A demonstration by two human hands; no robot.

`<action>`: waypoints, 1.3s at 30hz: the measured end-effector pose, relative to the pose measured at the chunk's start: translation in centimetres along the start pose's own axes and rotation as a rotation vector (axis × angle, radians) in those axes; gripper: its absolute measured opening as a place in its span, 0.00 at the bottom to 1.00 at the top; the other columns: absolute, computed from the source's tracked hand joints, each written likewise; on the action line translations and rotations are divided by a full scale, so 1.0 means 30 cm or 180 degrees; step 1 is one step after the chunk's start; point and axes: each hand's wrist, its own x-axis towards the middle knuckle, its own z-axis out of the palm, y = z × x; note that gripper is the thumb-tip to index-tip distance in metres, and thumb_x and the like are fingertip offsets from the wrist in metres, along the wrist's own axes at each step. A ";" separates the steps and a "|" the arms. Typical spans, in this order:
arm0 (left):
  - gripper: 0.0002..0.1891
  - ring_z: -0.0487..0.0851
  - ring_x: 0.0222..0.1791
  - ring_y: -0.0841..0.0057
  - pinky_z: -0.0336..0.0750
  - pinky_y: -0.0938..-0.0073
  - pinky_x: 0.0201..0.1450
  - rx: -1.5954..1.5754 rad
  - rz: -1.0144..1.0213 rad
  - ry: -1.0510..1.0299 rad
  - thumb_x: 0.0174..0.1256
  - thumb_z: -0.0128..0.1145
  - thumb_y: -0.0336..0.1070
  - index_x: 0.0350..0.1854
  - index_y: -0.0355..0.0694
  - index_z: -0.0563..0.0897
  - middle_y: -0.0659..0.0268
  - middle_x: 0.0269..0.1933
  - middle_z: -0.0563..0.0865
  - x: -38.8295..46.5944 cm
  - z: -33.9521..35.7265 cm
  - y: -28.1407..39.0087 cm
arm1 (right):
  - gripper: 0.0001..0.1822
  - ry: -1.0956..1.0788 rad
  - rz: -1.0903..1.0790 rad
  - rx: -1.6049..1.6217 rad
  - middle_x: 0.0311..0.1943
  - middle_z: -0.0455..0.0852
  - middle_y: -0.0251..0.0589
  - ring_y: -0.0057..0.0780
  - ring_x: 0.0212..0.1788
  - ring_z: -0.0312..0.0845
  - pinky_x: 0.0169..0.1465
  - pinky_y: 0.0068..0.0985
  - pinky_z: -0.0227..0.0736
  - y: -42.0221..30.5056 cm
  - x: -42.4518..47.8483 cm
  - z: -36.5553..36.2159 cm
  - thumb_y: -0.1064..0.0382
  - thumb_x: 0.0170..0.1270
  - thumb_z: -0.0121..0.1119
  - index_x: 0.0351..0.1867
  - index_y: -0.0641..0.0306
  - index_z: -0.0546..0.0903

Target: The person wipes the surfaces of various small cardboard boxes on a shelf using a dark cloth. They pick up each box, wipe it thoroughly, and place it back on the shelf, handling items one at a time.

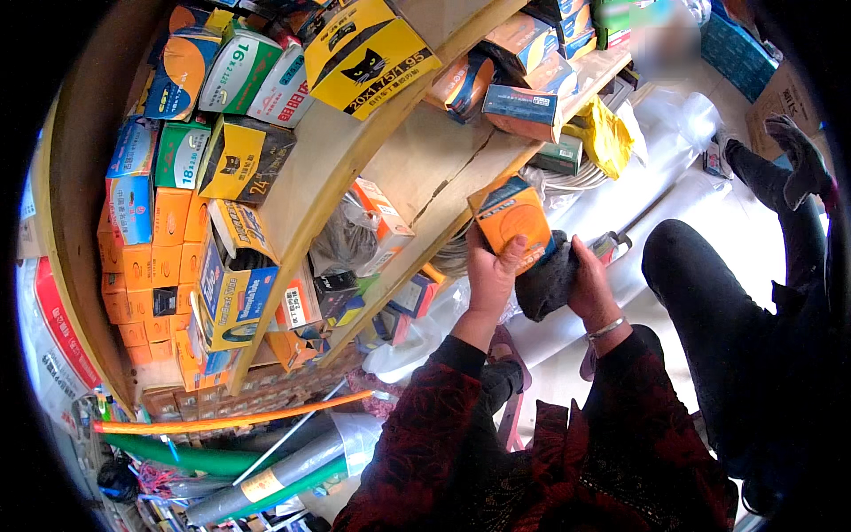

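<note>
My left hand (pixel 493 269) grips an orange and dark blue cardboard box (pixel 515 216), its thumb on the printed front. Against the lower right side of that box is a dark grey cloth (pixel 548 282), soft and bunched. My right hand (pixel 595 286), with a bracelet at the wrist, holds the cloth from its right side. The cloth hides part of the box's lower edge and some of my fingers. To the left of my hands, a plastic-wrapped dark item (pixel 346 236) lies on a wooden shelf beside a white and orange box (pixel 385 226).
Wooden shelves (pixel 372 133) on the left hold stacked inner tube boxes (pixel 149 266). A yellow plastic bag (pixel 606 136) and coiled cable (pixel 577 185) lie beyond my hands. Another person's dark-clad knee (pixel 691 266) is at the right; a gloved hand (pixel 794 156) shows farther off. Rolls (pixel 286 465) lie lower left.
</note>
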 end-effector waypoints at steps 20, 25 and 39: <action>0.31 0.74 0.54 0.57 0.68 0.66 0.55 0.2948 0.0048 0.1669 0.54 0.60 0.48 0.54 0.28 0.70 0.47 0.55 0.74 0.592 -0.319 0.052 | 0.21 0.0156 -0.0383 -0.0110 0.40 0.83 0.44 0.33 0.41 0.80 0.48 0.30 0.75 -0.062 0.059 -0.046 0.50 0.69 0.43 0.48 0.66 0.75; 0.33 0.58 0.64 0.46 0.54 0.56 0.66 0.3640 0.0098 0.0234 0.50 0.58 0.42 0.62 0.43 0.65 0.43 0.64 0.61 0.603 -0.318 0.028 | 0.21 0.0002 -0.0370 -0.0158 0.40 0.83 0.44 0.34 0.40 0.80 0.49 0.30 0.75 -0.059 0.064 -0.050 0.51 0.69 0.42 0.48 0.67 0.75; 0.25 0.66 0.58 0.46 0.65 0.57 0.58 0.4974 0.0564 -0.0382 0.55 0.56 0.33 0.58 0.47 0.69 0.50 0.60 0.67 0.481 -0.229 0.113 | 0.22 0.0054 -0.0401 -0.0511 0.41 0.82 0.44 0.33 0.42 0.80 0.49 0.29 0.74 -0.059 0.071 -0.072 0.50 0.69 0.41 0.50 0.67 0.74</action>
